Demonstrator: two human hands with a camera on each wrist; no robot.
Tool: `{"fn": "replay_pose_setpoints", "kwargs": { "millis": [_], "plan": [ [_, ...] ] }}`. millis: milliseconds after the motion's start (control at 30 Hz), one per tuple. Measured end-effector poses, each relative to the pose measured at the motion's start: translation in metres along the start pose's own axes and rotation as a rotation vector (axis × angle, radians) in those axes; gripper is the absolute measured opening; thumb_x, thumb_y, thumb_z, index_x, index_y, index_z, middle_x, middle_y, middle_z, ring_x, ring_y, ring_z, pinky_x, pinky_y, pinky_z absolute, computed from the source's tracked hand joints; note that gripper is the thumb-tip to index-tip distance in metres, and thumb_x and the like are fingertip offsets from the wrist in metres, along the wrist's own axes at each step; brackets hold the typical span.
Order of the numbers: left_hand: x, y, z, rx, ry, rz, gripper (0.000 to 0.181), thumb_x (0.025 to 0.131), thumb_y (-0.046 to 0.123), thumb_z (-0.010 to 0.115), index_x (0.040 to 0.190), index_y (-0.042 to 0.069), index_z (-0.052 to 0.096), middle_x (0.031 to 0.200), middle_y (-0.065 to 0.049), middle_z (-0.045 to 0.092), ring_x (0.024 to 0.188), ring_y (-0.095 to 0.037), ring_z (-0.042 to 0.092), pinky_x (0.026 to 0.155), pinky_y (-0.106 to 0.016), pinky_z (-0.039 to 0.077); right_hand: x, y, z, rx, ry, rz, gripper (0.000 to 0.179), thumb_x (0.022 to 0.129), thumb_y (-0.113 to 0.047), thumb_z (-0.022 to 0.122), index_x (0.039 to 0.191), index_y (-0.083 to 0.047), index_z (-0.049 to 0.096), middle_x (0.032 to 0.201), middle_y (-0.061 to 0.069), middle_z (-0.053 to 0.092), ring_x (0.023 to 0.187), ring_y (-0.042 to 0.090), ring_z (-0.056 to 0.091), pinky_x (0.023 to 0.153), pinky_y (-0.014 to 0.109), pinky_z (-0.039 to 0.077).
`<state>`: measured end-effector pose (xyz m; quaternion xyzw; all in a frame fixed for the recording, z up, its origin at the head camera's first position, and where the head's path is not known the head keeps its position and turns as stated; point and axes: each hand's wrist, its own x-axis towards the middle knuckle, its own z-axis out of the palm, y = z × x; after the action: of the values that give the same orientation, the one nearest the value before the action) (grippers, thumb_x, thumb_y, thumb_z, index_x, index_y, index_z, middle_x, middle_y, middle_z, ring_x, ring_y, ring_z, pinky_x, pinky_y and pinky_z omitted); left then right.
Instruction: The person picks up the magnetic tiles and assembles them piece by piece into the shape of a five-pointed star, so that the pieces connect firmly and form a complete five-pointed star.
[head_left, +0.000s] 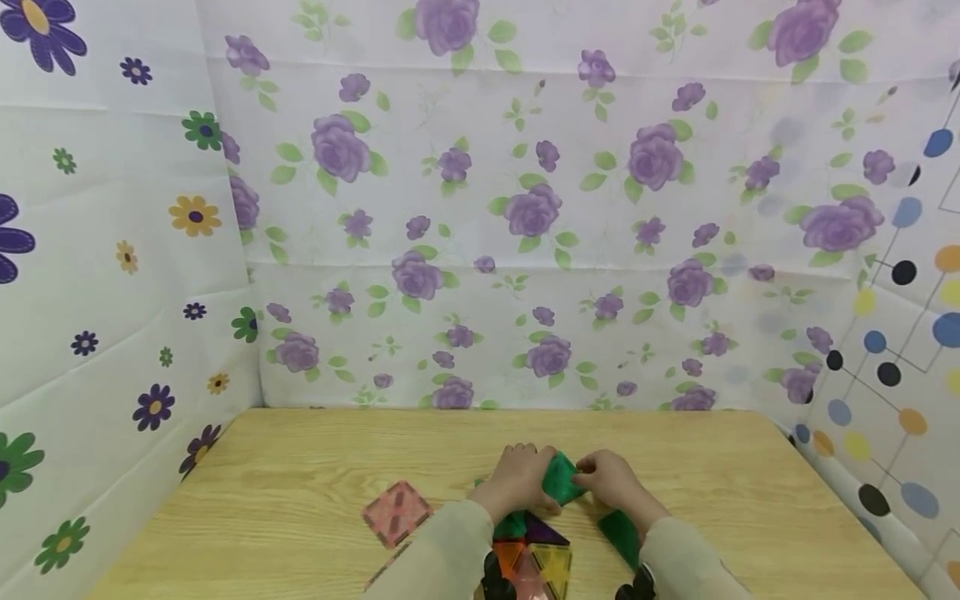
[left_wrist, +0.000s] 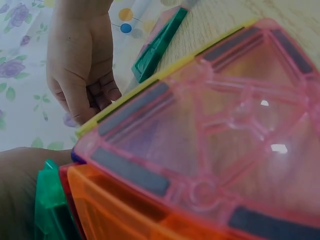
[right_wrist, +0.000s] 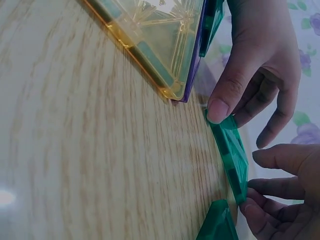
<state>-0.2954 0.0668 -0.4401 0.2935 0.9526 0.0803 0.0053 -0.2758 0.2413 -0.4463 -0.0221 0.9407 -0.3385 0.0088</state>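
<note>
Nearest, at about seven o'clock from the held green tile [head_left: 562, 481], a cluster of plastic tiles sits between the left sleeve [head_left: 442, 554] and the right sleeve [head_left: 686, 554]. Its pink tile [head_left: 529, 579] is closest, with the yellow tile [head_left: 553, 560] at its one o'clock and the orange tile [head_left: 509, 553] at its eleven. Just beyond these lie the purple tile [head_left: 543, 530] and a smaller-looking green piece [head_left: 512, 525], partly covered by the left wrist. Over at about eight o'clock, a second pink piece [head_left: 384, 569] shows from behind the sleeve, and past it a pink square [head_left: 397, 513] lies flat, apart from the cluster. At between four and five o'clock a loose green tile [head_left: 621, 537] is partly hidden by the right wrist.

Farther on, the left hand [head_left: 521, 479] grips the held green tile from nine o'clock, thumb on one face and fingers behind. The right hand [head_left: 609, 479] pinches its other end from three o'clock, fingers curled in close. Whether the tile's lower edge meets the wooden table [head_left: 322, 467], I cannot tell.

Beyond the table, rose-patterned cloth [head_left: 480, 192] hangs at twelve, daisy cloth [head_left: 127, 250] at ten and dotted cloth [head_left: 900, 367] at two.
</note>
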Motion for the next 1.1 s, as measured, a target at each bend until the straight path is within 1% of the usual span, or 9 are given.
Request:
{"fn": "replay_pose_setpoints", "kwargs": {
  "millis": [200, 400, 467, 667, 767, 867, 933, 1000, 1100],
  "plan": [
    [-0.001, 0.0, 0.0, -0.035, 0.004, 0.009, 0.078, 0.073, 0.047, 0.081, 0.138, 0.022, 0.046, 0.12, -0.005, 0.061, 0.107, -0.023, 0.057, 0.098, -0.041, 0.044, 0.0, 0.0, -0.001, 0.029, -0.005, 0.016, 0.027, 0.089, -0.011, 0.065, 0.107, 0.008, 0.068, 0.105, 0.021, 0.07, 0.099, 0.036, 0.064, 0.086, 0.047, 0.053],
    [-0.001, -0.001, 0.0, -0.153, 0.001, 0.008, 0.079, 0.075, 0.034, 0.082, 0.142, 0.022, 0.043, 0.125, -0.008, 0.055, 0.109, -0.022, 0.052, 0.087, -0.034, 0.05, -0.004, 0.001, -0.002, 0.088, 0.021, 0.024, 0.024, 0.091, -0.008, 0.061, 0.109, 0.006, 0.067, 0.102, 0.015, 0.069, 0.096, 0.03, 0.064, 0.084, 0.046, 0.053],
    [-0.001, 0.0, -0.001, -0.18, 0.009, 0.017, 0.079, 0.076, 0.031, 0.083, 0.143, 0.02, 0.042, 0.126, -0.01, 0.053, 0.11, -0.022, 0.05, 0.086, -0.033, 0.051, -0.005, 0.001, -0.002, 0.119, 0.039, 0.029, 0.023, 0.092, -0.008, 0.059, 0.11, 0.005, 0.066, 0.103, 0.014, 0.069, 0.094, 0.027, 0.064, 0.082, 0.044, 0.053],
    [-0.006, 0.004, -0.005, -0.167, 0.045, 0.032, 0.077, 0.077, 0.03, 0.081, 0.143, 0.018, 0.042, 0.128, -0.009, 0.051, 0.115, -0.022, 0.047, 0.09, -0.032, 0.05, -0.006, 0.004, -0.003, 0.188, 0.097, 0.033, 0.021, 0.092, -0.006, 0.058, 0.108, 0.005, 0.066, 0.1, 0.015, 0.069, 0.082, 0.021, 0.063, 0.07, 0.035, 0.054],
    [-0.01, 0.006, -0.011, -0.171, 0.063, 0.041, 0.075, 0.078, 0.03, 0.08, 0.142, 0.018, 0.043, 0.128, -0.008, 0.05, 0.116, -0.021, 0.047, 0.09, -0.03, 0.05, -0.006, 0.005, -0.005, 0.217, 0.118, 0.033, 0.02, 0.092, -0.005, 0.059, 0.107, 0.005, 0.067, 0.098, 0.014, 0.069, 0.08, 0.017, 0.062, 0.069, 0.033, 0.054],
    [-0.015, 0.007, -0.016, -0.207, 0.075, 0.044, 0.073, 0.079, 0.028, 0.08, 0.142, 0.019, 0.043, 0.129, -0.008, 0.05, 0.117, -0.022, 0.047, 0.09, -0.031, 0.051, -0.009, 0.005, -0.008, 0.298, 0.111, 0.035, 0.021, 0.093, -0.004, 0.059, 0.109, 0.007, 0.066, 0.096, 0.016, 0.068, 0.075, 0.015, 0.06, 0.067, 0.034, 0.055],
    [-0.017, 0.007, -0.019, -0.247, 0.083, 0.039, 0.071, 0.08, 0.029, 0.08, 0.141, 0.019, 0.045, 0.13, -0.008, 0.05, 0.118, -0.023, 0.048, 0.089, -0.033, 0.051, -0.011, 0.004, -0.011, 0.346, 0.099, 0.032, 0.022, 0.093, -0.004, 0.058, 0.11, 0.009, 0.065, 0.096, 0.017, 0.068, 0.072, 0.015, 0.06, 0.066, 0.035, 0.056],
    [-0.019, 0.006, -0.022, -0.315, 0.086, 0.026, 0.065, 0.083, 0.03, 0.077, 0.14, 0.019, 0.047, 0.13, -0.009, 0.051, 0.119, -0.025, 0.049, 0.09, -0.035, 0.052, -0.015, 0.002, -0.013, 0.382, 0.09, 0.033, 0.023, 0.093, -0.004, 0.058, 0.111, 0.009, 0.065, 0.096, 0.016, 0.067, 0.071, 0.015, 0.059, 0.066, 0.036, 0.056],
    [-0.02, 0.003, -0.027, -0.461, 0.11, 0.018, 0.051, 0.089, 0.026, 0.07, 0.135, 0.014, 0.052, 0.126, -0.011, 0.055, 0.115, -0.026, 0.055, 0.088, -0.037, 0.053, -0.02, 0.002, -0.016, 0.401, 0.087, 0.03, 0.023, 0.093, -0.004, 0.058, 0.112, 0.007, 0.065, 0.097, 0.015, 0.068, 0.072, 0.015, 0.058, 0.067, 0.036, 0.056]
  ]
}}
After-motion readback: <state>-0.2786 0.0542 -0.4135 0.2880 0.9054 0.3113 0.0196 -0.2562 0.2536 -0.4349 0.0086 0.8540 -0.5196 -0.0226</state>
